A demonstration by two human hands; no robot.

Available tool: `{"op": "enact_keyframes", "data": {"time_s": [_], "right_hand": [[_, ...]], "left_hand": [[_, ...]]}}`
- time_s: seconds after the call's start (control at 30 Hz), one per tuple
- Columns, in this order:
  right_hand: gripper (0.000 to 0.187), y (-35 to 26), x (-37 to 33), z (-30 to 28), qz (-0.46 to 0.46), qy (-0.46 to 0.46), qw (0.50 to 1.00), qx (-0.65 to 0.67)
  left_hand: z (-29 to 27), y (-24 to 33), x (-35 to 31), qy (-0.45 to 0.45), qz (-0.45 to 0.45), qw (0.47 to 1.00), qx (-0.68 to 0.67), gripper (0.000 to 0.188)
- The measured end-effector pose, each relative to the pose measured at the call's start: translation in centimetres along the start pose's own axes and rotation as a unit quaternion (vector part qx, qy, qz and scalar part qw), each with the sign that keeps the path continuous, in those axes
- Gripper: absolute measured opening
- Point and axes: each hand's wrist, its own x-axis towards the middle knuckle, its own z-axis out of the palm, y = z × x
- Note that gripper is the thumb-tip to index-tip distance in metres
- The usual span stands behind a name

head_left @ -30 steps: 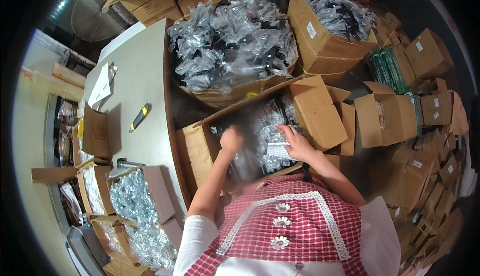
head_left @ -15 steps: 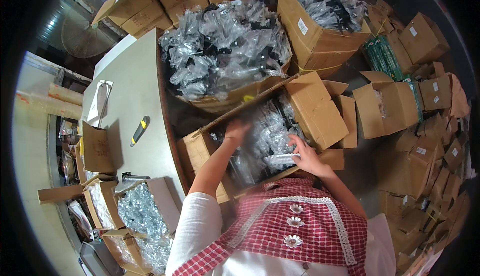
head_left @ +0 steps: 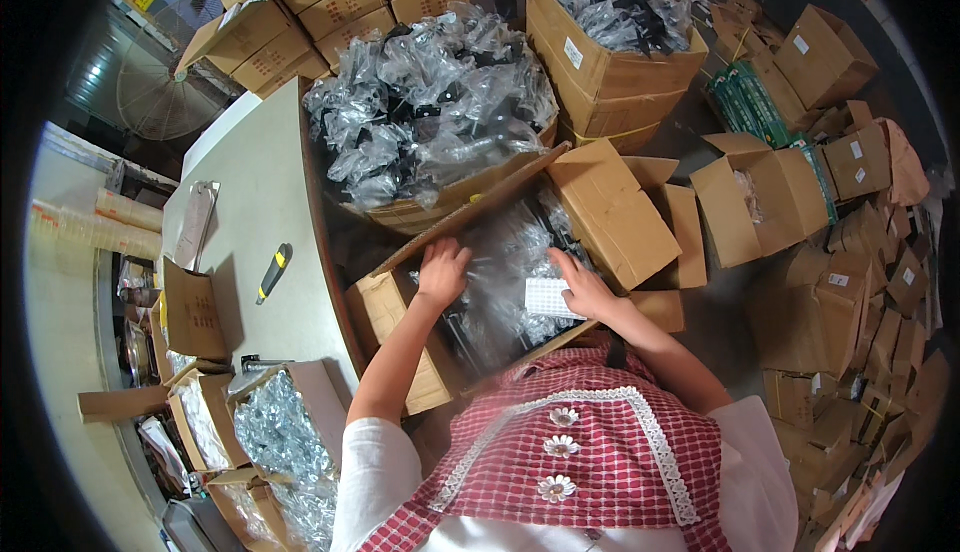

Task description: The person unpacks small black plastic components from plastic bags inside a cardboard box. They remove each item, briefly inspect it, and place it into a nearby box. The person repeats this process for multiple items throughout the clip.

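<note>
In front of me an open carton (head_left: 420, 377) holds clear plastic bags (head_left: 510, 237) with black parts in them. My left hand (head_left: 443, 270) is at the carton's far left, against the raised far flap (head_left: 480, 204). Its fingers are curled in, and whatever they may grip is hidden. Over the carton's right half, my right hand (head_left: 588, 290) holds a small white sheet (head_left: 543, 297) covered in rows of pale labels. The thumb presses on the sheet, and the index finger stretches past it over the bags.
A big carton heaped with bagged black parts (head_left: 430, 112) stands beyond. Cartons (head_left: 615, 217) crowd the right side. On the grey table (head_left: 260, 182) at left lies a black and yellow utility knife (head_left: 273, 274). Boxes of clear bags (head_left: 285, 422) sit at lower left.
My left hand has drawn back from deeper in the carton toward its left side. My right hand has shifted slightly left, and the label sheet now faces up more fully.
</note>
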Motion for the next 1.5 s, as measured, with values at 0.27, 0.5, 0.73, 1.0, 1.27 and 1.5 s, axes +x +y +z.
{"op": "enact_keyframes", "data": {"time_s": [0.27,0.5,0.73,1.0,1.27,1.5], "right_hand": [[0.076,0.7,1.9,0.4,0.018,0.01,0.999,0.03],[0.066,-4.7,1.9,-2.7,-0.061,0.104,0.961,0.25],[0.055,-8.9,1.2,-2.9,-0.043,-0.02,0.97,0.239],[0.05,-9.0,0.5,-1.4,-0.07,0.038,0.992,0.095],[0.054,-8.3,1.5,-2.4,0.045,-0.016,0.996,0.074],[0.069,-8.3,1.0,-0.9,-0.011,0.039,0.971,0.236]], "left_hand": [[0.3,6.2,-5.8,0.099,-0.08,0.943,-0.308,0.046],[2.4,11.4,-8.2,0.127,-0.162,0.913,-0.353,0.045],[2.8,11.6,-8.8,0.165,-0.142,0.905,-0.366,0.045],[0.8,11.8,-8.8,0.182,-0.094,0.92,-0.334,0.038],[-2.2,12.5,-9.6,0.184,-0.08,0.908,-0.368,0.035],[1.2,11.8,-10.2,0.202,-0.141,0.903,-0.352,0.04]]}}
